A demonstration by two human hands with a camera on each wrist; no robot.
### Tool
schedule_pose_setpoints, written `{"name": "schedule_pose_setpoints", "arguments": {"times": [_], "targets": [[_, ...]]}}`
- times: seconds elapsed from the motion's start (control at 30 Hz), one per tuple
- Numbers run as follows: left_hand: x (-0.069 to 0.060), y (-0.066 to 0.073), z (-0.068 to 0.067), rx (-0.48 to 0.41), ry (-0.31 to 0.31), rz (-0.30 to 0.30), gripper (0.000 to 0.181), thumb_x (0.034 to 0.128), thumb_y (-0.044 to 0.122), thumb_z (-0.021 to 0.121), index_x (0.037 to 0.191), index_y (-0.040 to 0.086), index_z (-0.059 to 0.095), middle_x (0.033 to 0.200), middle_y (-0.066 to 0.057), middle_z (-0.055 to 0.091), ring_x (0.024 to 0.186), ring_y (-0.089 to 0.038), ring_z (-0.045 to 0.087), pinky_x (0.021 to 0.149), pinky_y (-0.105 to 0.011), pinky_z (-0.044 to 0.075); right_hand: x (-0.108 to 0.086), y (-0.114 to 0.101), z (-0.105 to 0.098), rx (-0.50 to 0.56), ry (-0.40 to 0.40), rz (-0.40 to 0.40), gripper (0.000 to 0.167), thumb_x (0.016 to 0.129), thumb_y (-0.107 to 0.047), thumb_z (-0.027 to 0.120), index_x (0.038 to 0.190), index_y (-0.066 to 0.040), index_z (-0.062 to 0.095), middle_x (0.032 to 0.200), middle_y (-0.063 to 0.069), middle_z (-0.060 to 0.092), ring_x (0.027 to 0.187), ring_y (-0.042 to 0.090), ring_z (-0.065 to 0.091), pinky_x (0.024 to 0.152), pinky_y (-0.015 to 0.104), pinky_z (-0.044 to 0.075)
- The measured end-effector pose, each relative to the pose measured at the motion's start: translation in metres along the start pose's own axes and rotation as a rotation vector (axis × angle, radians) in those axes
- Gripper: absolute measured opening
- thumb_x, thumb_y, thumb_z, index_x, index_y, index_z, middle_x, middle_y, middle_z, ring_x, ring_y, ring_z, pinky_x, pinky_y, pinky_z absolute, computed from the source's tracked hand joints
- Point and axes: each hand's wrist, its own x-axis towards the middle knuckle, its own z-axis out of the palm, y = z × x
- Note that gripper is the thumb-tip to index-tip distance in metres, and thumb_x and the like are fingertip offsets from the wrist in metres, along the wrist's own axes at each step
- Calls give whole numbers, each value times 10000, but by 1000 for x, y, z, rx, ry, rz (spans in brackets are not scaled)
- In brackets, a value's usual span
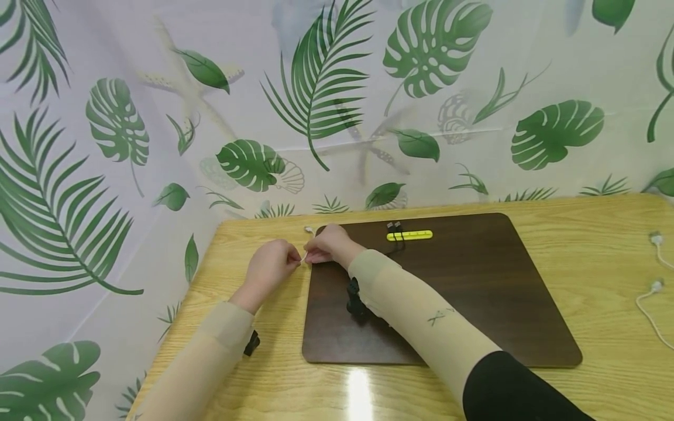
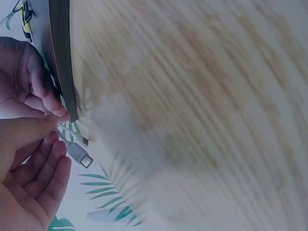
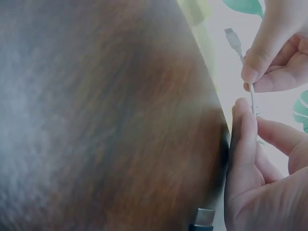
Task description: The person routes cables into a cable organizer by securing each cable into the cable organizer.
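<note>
Near the far left corner of the dark brown board, my left hand (image 1: 271,266) pinches a thin white USB cable between thumb and fingertips. Its small plug (image 3: 233,39) sticks out past the left fingers in the right wrist view, and the same plug (image 2: 80,155) shows beside the left hand (image 2: 36,178) in the left wrist view. Close beside it, my right hand (image 1: 330,242) also holds the cord with its fingertips over the board's corner. In the right wrist view the right hand (image 3: 264,178) is lower, the left hand (image 3: 279,53) above.
A yellow cable clip (image 1: 409,235) with black cables (image 1: 397,228) sits on the board (image 1: 447,292) near its far edge. White cables (image 1: 653,316) lie at the table's (image 1: 605,263) right side. A leaf-patterned cloth (image 1: 337,117) stands behind and left.
</note>
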Motion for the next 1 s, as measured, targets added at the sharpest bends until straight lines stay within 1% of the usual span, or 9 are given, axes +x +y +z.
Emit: {"name": "schedule_pose_setpoints", "arguments": {"times": [0.2, 0.3, 0.4, 0.57, 0.6, 0.67, 0.83, 0.87, 1.0], "targets": [[-2, 4, -1, -5, 21, 27, 44, 921, 86, 808, 896, 74, 843, 902, -58, 819, 873, -244, 770, 818, -415, 623, -1, -4, -2, 25, 44, -24, 251, 943, 54, 734, 1168, 163, 714, 616, 71, 693, 518, 128, 694, 870, 352, 648], [-2, 6, -3, -8, 27, 36, 43, 924, 86, 811, 897, 67, 839, 907, -67, 819, 869, -250, 769, 817, -419, 625, -1, -5, -5, 50, 61, -37, 245, 932, 63, 745, 1158, 155, 723, 609, 61, 687, 526, 128, 694, 920, 380, 634], [-1, 7, -3, -10, 27, 40, 47, 926, 93, 816, 889, 72, 836, 903, -66, 818, 856, -241, 767, 809, -414, 626, -1, -6, -7, 82, 80, -52, 241, 917, 83, 747, 1145, 157, 726, 610, 51, 678, 521, 124, 687, 907, 376, 640], [-2, 9, -3, -30, 17, 46, 56, 925, 102, 822, 876, 78, 833, 896, -61, 815, 834, -222, 762, 797, -398, 627, -1, -7, -12, 119, 101, -66, 277, 898, 107, 742, 1163, 179, 712, 609, 42, 683, 522, 116, 679, 783, 310, 661], [-2, 9, -3, -36, 12, 47, 56, 925, 102, 822, 875, 79, 833, 898, -61, 813, 832, -219, 759, 796, -395, 627, -1, -8, -13, 124, 102, -66, 287, 894, 109, 740, 1171, 181, 707, 612, 43, 686, 528, 117, 680, 777, 308, 661], [-3, 12, -4, -43, 4, 50, 56, 925, 101, 820, 874, 80, 831, 901, -59, 810, 828, -213, 753, 794, -392, 626, -2, -9, -15, 127, 109, -67, 301, 887, 113, 738, 1178, 180, 701, 620, 40, 684, 543, 118, 680, 787, 315, 662], [-3, 18, -5, -44, 9, 74, 49, 914, 92, 821, 867, 82, 831, 885, -54, 806, 818, -207, 747, 791, -391, 623, -4, -12, -23, 103, 125, -71, 293, 879, 107, 731, 1164, 164, 696, 706, 47, 670, 556, 105, 662, 906, 370, 647], [-3, 19, -5, -41, 12, 82, 48, 911, 90, 824, 865, 80, 832, 878, -54, 805, 815, -208, 747, 791, -390, 623, -4, -12, -24, 104, 127, -72, 290, 881, 109, 728, 1163, 165, 697, 736, 69, 694, 554, 103, 660, 919, 374, 644], [-2, 25, -4, -32, 17, 107, 45, 902, 78, 820, 858, 75, 832, 865, -52, 802, 810, -205, 745, 792, -384, 620, -2, -12, -32, 107, 138, -69, 288, 898, 106, 727, 1181, 158, 707, 776, 86, 725, 556, 95, 662, 896, 342, 648]]}}
